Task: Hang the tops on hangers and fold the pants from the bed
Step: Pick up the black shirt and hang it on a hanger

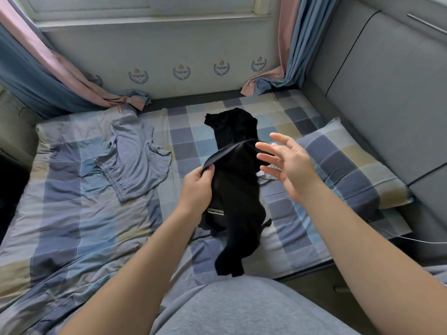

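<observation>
Head view, one entry per item.

1. Left hand point(197, 187): your thumb and fingers pinch one end of the band point(229, 151) of the black garment point(234, 204). That is the only hold on it.
2. Right hand point(287, 165): fingers straight and spread, holding nothing. Its fingertips point(258, 146) are at the band's far end; can't tell if they touch it.
3. Black garment: lifted off the bed point(72, 238). The band runs up and right from the pinch toward your right hand, and the body hangs below the grip with its long axis toward you. A small label point(215, 211) shows just under the grip. Top or pants: can't tell yet.
4. Judgement: the free band end lies right of the pinch, so your right hand is the nearer one. Take that end to spread the piece and see what it is.
5. Black piece point(232, 126): flat on the bed beyond the grip, partly hidden by the band.
6. Grey-blue garment point(135, 155): crumpled, elastic waist showing, well left of the grip and apart from it.
7. White item point(264, 176): under your right hand; too hidden to identify.
8. Pillow point(350, 170): right of your right hand. Nothing blocks the reach.
</observation>
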Tool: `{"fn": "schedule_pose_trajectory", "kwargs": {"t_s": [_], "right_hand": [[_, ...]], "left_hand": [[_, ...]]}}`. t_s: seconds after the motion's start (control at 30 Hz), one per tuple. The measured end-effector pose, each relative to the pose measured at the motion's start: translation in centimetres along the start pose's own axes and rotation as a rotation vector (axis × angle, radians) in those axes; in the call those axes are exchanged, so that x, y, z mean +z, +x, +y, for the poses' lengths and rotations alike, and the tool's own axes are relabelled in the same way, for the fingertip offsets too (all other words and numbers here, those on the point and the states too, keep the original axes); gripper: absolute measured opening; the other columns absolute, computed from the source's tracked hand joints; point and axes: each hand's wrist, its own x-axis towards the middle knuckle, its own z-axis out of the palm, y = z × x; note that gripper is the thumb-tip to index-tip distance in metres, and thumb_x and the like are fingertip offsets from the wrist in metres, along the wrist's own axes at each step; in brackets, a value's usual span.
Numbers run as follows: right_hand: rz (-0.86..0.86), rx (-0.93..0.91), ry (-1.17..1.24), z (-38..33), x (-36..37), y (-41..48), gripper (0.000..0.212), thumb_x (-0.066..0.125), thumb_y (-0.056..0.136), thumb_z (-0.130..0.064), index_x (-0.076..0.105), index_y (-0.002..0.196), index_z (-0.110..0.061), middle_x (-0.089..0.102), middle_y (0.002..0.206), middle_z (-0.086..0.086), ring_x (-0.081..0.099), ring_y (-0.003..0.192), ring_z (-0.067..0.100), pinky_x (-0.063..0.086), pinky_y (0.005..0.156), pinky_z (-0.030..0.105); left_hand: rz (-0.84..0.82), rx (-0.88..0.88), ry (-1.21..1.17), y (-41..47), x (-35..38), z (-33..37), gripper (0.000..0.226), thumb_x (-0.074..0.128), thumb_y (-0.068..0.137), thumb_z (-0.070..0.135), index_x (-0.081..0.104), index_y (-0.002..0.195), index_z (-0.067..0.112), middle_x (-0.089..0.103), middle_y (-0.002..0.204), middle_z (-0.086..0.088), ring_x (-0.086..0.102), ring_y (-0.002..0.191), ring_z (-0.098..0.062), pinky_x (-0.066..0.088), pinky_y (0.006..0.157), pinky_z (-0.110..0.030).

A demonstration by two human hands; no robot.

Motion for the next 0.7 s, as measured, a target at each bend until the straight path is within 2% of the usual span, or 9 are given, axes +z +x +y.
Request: {"fn": "schedule_pose_trajectory", "kwargs": {"t_s": [0.07,0.17,0.27,0.37,0.43,0.5,0.57,0.7], "right_hand": [[-0.046,0.006,-0.018,0.0,0.1,-0.2,0.02,0.047,0.105,-0.017,0.06,0.12,-0.021,0.076,0.111,0.002,0.072,0.101,0.022,0.057,0.081,0.035],[-0.13,0.043,-0.079,1.1,0.8,-0.8,0.015,0.051,0.103,-0.015,0.064,0.111,-0.015,0.077,0.104,0.006,0.072,0.093,0.023,0.056,0.079,0.035],[-0.256,0.061,-0.262,2.7,1.7,-1.8,0.017,0.06,0.1,-0.02,0.063,0.116,-0.016,0.076,0.109,0.003,0.072,0.1,0.018,0.057,0.084,0.034],[-0.379,0.114,-0.333,4.9,3.1,-2.9,0.03,0.071,0.093,-0.02,0.061,0.121,-0.023,0.071,0.114,-0.007,0.069,0.101,0.003,0.055,0.079,0.018],[-0.392,0.131,-0.309,6.7,4.2,-3.2,0.036,0.074,0.088,-0.013,0.061,0.121,-0.02,0.07,0.115,-0.007,0.069,0.101,0.002,0.053,0.078,0.014],[-0.364,0.104,-0.336,8.1,4.8,-3.1,0.036,0.073,0.087,-0.011,0.061,0.12,-0.017,0.071,0.114,-0.005,0.07,0.102,0.005,0.054,0.084,0.019],[-0.338,0.079,-0.386,8.9,5.0,-2.6,0.032,0.07,0.087,-0.013,0.063,0.118,-0.017,0.073,0.111,-0.005,0.07,0.103,0.008,0.055,0.094,0.031],[-0.307,0.082,-0.525,10.1,4.3,-1.7,0.025,0.067,0.091,-0.018,0.066,0.116,-0.019,0.074,0.11,-0.005,0.07,0.104,0.013,0.053,0.099,0.043]], "left_hand": [[-0.058,-0.076,-0.13,-0.1,-0.1,1.5,0.039,0.051,0.104,0.034,0.076,0.077,0.022,0.075,0.081,-0.005,0.072,0.074,-0.019,0.06,0.069,-0.035],[-0.105,-0.102,-0.196,-0.5,-0.1,3.0,0.04,0.053,0.104,0.034,0.075,0.072,0.021,0.071,0.083,-0.012,0.068,0.079,-0.027,0.058,0.081,-0.046],[-0.164,-0.087,-0.241,-0.9,-0.3,3.8,0.039,0.053,0.104,0.033,0.078,0.076,0.024,0.07,0.084,-0.011,0.066,0.082,-0.03,0.055,0.088,-0.054],[-0.239,-0.049,-0.255,-1.2,-0.6,4.4,0.033,0.053,0.104,0.028,0.079,0.083,0.025,0.068,0.088,-0.01,0.064,0.087,-0.029,0.047,0.098,-0.062],[-0.278,-0.013,-0.244,-1.4,-0.6,4.6,0.025,0.056,0.101,0.027,0.078,0.09,0.023,0.065,0.094,-0.014,0.061,0.092,-0.032,0.044,0.101,-0.064],[-0.299,0.006,-0.236,-1.7,-0.7,4.6,0.02,0.059,0.095,0.028,0.078,0.095,0.023,0.064,0.098,-0.015,0.06,0.094,-0.031,0.047,0.1,-0.058],[-0.329,0.011,-0.229,-2.0,-0.9,4.7,0.02,0.062,0.089,0.028,0.077,0.101,0.024,0.064,0.1,-0.015,0.061,0.094,-0.03,0.05,0.094,-0.05],[-0.423,0.027,-0.191,-2.3,-1.2,4.6,0.04,0.069,0.077,0.005,0.07,0.114,0.021,0.056,0.103,-0.017,0.055,0.094,-0.034,0.045,0.088,-0.051]]}}
